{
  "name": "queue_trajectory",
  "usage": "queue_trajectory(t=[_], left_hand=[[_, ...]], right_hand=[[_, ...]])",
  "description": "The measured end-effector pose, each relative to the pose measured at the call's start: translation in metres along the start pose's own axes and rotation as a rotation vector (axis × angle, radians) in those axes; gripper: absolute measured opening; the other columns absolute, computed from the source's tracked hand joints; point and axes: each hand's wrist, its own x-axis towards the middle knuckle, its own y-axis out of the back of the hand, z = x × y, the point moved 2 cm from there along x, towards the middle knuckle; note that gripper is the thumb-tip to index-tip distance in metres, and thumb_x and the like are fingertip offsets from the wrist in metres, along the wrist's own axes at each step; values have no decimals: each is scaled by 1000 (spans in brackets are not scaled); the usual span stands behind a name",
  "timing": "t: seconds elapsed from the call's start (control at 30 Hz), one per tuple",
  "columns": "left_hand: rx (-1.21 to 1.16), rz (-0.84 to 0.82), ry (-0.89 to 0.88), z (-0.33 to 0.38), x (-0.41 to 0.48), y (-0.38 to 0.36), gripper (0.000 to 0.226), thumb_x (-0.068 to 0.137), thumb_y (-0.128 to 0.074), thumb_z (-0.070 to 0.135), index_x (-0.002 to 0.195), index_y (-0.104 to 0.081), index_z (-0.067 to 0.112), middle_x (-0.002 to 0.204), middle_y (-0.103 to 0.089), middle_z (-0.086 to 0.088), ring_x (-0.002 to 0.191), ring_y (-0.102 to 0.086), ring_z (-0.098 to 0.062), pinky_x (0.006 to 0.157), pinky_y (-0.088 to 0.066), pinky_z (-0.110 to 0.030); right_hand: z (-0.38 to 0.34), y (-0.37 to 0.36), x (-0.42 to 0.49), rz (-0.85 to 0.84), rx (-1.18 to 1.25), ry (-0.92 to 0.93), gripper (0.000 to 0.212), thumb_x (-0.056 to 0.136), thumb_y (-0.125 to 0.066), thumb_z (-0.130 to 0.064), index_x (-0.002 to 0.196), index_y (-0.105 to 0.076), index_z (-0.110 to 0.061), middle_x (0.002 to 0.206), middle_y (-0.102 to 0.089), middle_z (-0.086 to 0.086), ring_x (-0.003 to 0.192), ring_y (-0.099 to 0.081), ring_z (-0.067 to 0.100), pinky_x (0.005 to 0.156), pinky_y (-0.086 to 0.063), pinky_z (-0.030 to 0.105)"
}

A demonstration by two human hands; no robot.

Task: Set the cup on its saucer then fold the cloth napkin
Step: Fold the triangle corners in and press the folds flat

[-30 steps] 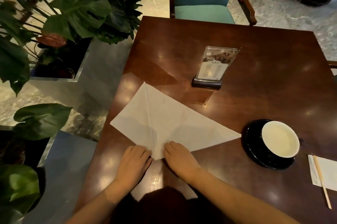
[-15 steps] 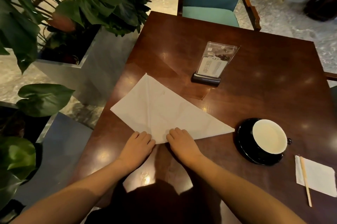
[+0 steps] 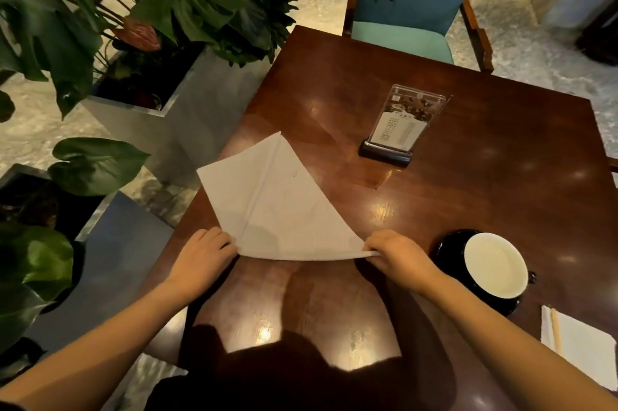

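Note:
A white cloth napkin (image 3: 281, 196), folded into a triangle, lies on the dark wooden table (image 3: 468, 176) in front of me. My left hand (image 3: 204, 253) holds its near left corner. Its right corner is pinched by my right hand (image 3: 398, 253), and that corner sits lifted and drawn toward me, so the near edge stretches between both hands. The white cup (image 3: 495, 265) stands on its black saucer (image 3: 448, 246) just right of my right hand.
An acrylic menu stand (image 3: 398, 126) stands behind the napkin. A paper napkin (image 3: 582, 343) with a wooden stick (image 3: 556, 330) lies at the right edge. Planters with large leaves (image 3: 140, 89) flank the table's left side. A blue chair (image 3: 411, 9) faces me.
My right hand slid right along the napkin's edge, took hold of the right corner and pulled it back toward me. My left hand shifted slightly left. The camera view moved closer.

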Motion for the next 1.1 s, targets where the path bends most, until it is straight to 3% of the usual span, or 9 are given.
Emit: queue_trajectory(t=[0.2, 0.3, 0.37, 0.47, 0.53, 0.6, 0.77, 0.87, 1.1], left_hand=[[-44, 7, 178, 13, -3, 2, 28, 86, -41, 33, 80, -65, 20, 79, -61, 3, 74, -55, -21, 65, -33, -30], [-104, -28, 349, 19, -6, 5, 37, 84, -39, 39, 78, -71, 22, 77, -64, 5, 75, -59, -20, 68, -34, -29], [-157, -33, 460, 23, -7, 8, 38, 83, -38, 41, 76, -72, 24, 76, -63, 7, 76, -59, -17, 70, -29, -28], [-234, -26, 591, 29, -6, 10, 31, 82, -45, 43, 74, -71, 28, 77, -61, 10, 77, -57, -15, 69, -21, -28], [-301, -22, 656, 32, -4, 9, 16, 81, -62, 37, 73, -72, 27, 78, -60, 10, 79, -56, -16, 67, -19, -28], [-366, -7, 738, 33, 0, 7, 7, 78, -71, 32, 74, -72, 26, 77, -57, 10, 81, -54, -16, 67, -14, -27], [-587, 90, 887, 28, -1, -7, 26, 77, -57, 52, 70, -68, 29, 77, -53, 13, 82, -44, -7, 73, -22, -29], [-663, 135, 884, 28, -4, -14, 33, 74, -45, 59, 67, -63, 32, 77, -52, 13, 82, -44, -6, 77, -29, -31], [-555, 120, 868, 36, -5, -13, 29, 77, -47, 54, 71, -61, 29, 82, -47, 14, 88, -41, -5, 76, -18, -25]], right_hand=[[0, 54, 9, 139, 635, -149, 12, 83, -68, -9, 76, -68, -18, 66, -64, -23, 65, -56, -6, 60, -38, 7], [-4, 63, 44, 255, 723, -181, 6, 84, -66, -10, 81, -69, -13, 76, -65, -12, 68, -56, -5, 62, -41, 7], [-10, 64, 75, 314, 746, -212, 6, 86, -65, -15, 88, -69, -12, 87, -65, -2, 75, -57, 1, 66, -43, 12], [-24, 59, 126, 340, 753, -225, 10, 88, -62, -20, 92, -69, -15, 95, -65, -4, 84, -57, 9, 67, -45, 12], [-31, 52, 162, 319, 709, -245, 15, 90, -58, -21, 85, -67, -10, 84, -63, -1, 74, -54, 9, 59, -42, 12], [-35, 44, 193, 297, 668, -282, 27, 90, -55, -23, 83, -65, 2, 73, -56, 13, 65, -47, 17, 59, -39, 29], [-38, 25, 247, 304, 688, -377, 34, 86, -52, -22, 80, -60, 10, 65, -40, 12, 58, -36, 20, 58, -30, 32], [-36, 14, 265, 274, 663, -386, 35, 87, -52, -24, 63, -50, 1, 57, -34, 4, 52, -30, 15, 53, -25, 30], [-28, -4, 285, 229, 581, -367, 38, 85, -57, -26, 55, -42, -11, 53, -35, 1, 52, -32, 17, 60, -26, 33]])
